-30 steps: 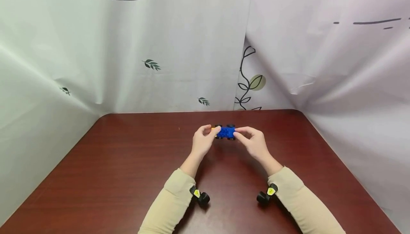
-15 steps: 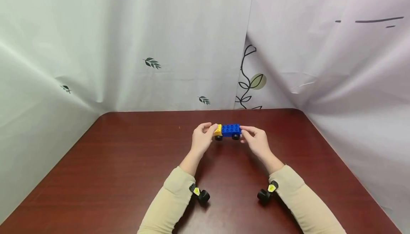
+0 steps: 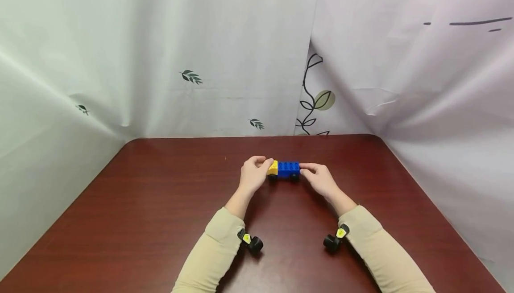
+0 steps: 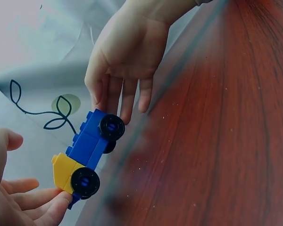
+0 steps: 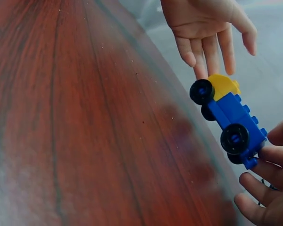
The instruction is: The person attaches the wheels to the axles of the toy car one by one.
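Note:
A toy truck (image 3: pixel 288 169) made of building bricks has a blue studded bed, a yellow cab and black wheels. It is level, studs up, just above the table by the wrist views. My left hand (image 3: pixel 253 175) holds the yellow cab (image 4: pixel 64 170) by the fingertips. In the left wrist view the thumb of that hand stands apart from the cab. At the blue rear end, my right hand (image 3: pixel 320 180) holds the truck with thumb and forefinger close together. The right wrist view has the fingertips of the right hand (image 5: pixel 273 174) against the rear.
The reddish-brown table (image 3: pixel 160 204) has rounded far corners. Pale curtains (image 3: pixel 225 52) with printed leaves hang behind it and along both sides. A black camera (image 3: pixel 254 244) sits on the left wrist, and another camera (image 3: pixel 331 242) on the right.
The truck has turned from a tilted pose to level with its studs facing up. Over the last half second both hands have lowered it slightly.

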Demonstrator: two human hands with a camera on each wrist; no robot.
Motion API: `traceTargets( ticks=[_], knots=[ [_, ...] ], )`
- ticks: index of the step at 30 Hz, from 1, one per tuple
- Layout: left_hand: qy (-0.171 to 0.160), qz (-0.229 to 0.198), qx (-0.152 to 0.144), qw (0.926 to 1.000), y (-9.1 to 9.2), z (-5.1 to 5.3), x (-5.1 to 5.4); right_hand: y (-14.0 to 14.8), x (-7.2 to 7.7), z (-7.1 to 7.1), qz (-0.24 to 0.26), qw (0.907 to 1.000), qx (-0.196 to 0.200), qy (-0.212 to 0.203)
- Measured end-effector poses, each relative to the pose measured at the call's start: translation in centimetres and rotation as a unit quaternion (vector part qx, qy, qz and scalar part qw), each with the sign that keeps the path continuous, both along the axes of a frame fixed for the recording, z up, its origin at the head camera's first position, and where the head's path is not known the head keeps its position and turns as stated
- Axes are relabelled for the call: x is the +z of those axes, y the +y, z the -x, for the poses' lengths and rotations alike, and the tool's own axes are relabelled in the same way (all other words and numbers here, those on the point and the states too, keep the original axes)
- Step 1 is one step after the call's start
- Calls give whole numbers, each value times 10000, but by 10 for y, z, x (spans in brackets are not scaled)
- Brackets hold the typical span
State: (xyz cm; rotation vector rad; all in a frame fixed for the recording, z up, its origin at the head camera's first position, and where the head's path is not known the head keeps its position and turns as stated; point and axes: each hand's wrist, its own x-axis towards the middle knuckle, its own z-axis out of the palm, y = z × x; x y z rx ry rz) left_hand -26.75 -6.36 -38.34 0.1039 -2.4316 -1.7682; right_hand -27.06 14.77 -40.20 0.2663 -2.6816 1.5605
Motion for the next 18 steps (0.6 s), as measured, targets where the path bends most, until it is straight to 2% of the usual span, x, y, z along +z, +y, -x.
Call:
traceTargets(
  ticks=[7, 12, 18],
  knots=[
    [-40, 375, 79, 9993, -3, -4, -6, -1, -5, -5, -185, 9996, 204, -106],
    [41, 460, 162, 9988, -5, -1, -2, 0, 2, 0, -409, 9985, 347, -69],
    [-14, 550, 219, 9982, -5, 0, 1, -1, 6, 4, -544, 9978, 356, -93]
  ],
)
